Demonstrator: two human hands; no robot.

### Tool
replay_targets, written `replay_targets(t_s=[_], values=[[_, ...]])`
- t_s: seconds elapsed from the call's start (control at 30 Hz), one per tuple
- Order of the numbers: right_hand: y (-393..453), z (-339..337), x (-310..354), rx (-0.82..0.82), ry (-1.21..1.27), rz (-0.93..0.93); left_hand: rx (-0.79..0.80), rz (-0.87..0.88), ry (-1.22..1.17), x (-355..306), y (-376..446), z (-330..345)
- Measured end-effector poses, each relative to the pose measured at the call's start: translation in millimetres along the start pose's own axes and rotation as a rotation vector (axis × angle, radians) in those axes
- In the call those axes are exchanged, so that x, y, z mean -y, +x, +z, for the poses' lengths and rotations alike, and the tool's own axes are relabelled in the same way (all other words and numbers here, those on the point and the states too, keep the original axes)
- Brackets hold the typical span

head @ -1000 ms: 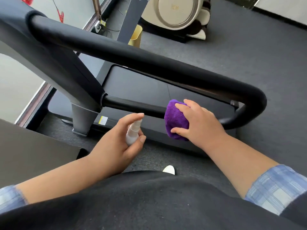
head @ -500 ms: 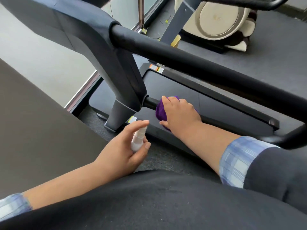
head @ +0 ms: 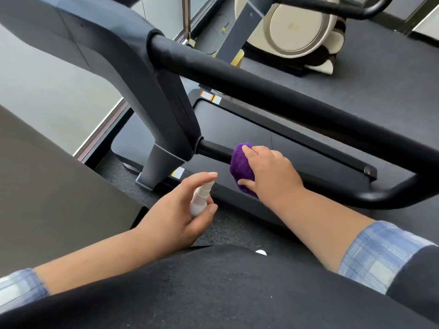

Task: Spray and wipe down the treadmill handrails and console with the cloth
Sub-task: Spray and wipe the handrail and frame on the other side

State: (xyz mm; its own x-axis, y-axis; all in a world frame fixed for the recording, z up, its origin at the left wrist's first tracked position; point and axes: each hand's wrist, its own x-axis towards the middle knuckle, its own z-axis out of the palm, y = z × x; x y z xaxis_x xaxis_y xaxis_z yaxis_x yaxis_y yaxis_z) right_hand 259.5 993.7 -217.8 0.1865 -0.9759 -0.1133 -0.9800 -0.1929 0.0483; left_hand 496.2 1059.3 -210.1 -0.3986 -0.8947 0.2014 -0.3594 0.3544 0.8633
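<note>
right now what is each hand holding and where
Left hand grips the spray bottle round its body, forefinger on top. Right hand clasps the purple cloth around the lower rail.

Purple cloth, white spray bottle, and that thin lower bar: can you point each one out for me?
Purple cloth (head: 240,166): head view, on its bare left side beside the fingers.
White spray bottle (head: 200,198): head view, on its neck.
Thin lower bar (head: 215,149): head view, on the bare stretch left of the cloth.

Dark grey carpeted floor (head: 380,74) — the treadmill (head: 237,129) base stands on it, a cream exercise machine (head: 297,27) beyond.
</note>
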Motion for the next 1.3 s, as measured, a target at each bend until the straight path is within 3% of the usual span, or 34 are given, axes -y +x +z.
replay_targets(t_s=[0.37,0.57,0.93,1.13,1.3], values=[[66,2,89,-0.049,-0.016,-0.05,0.064,-0.005,-0.004,8,-10,-8],[26,1,39,-0.04,-0.01,-0.039,0.167,0.086,-0.05,-3,10,8],[-113,-9,-88,-0.036,-0.114,0.375,0.313,0.263,0.026,-31,47,33],[-111,-22,-83,-0.053,-0.058,0.397,0.325,0.385,0.165,-49,72,40],[-104,-39,-85,-0.143,-0.233,0.429,0.354,0.409,0.147,-55,80,44]])
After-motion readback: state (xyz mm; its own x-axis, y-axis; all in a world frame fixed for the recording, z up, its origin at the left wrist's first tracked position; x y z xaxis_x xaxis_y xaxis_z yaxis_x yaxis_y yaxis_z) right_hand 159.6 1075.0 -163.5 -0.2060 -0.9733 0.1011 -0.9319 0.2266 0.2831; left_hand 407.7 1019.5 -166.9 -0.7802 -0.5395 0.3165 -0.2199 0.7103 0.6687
